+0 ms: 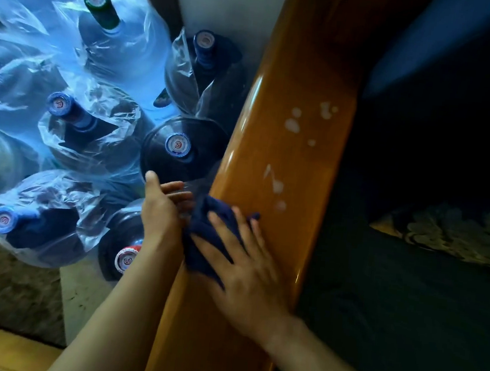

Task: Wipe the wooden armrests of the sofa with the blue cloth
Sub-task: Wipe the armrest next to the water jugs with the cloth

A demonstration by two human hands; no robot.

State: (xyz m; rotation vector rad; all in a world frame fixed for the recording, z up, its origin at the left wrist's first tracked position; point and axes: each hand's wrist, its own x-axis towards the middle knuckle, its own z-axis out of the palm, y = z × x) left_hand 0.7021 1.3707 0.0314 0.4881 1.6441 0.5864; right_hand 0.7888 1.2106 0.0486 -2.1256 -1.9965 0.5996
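Observation:
A glossy wooden armrest (290, 114) runs from the bottom centre up to the top right, with several pale smudges on its upper half. The dark blue cloth (208, 236) lies bunched on its left edge. My right hand (246, 273) presses flat on the cloth with fingers spread. My left hand (163, 207) is at the armrest's left side, its fingers touching the cloth's left edge; whether it grips the cloth is hidden.
Several large water bottles (178, 148) in clear plastic bags stand packed close against the armrest's left side. The dark sofa seat (421, 309) with a patterned cushion (456, 231) lies to the right. A pale cabinet side (80, 304) stands at the lower left.

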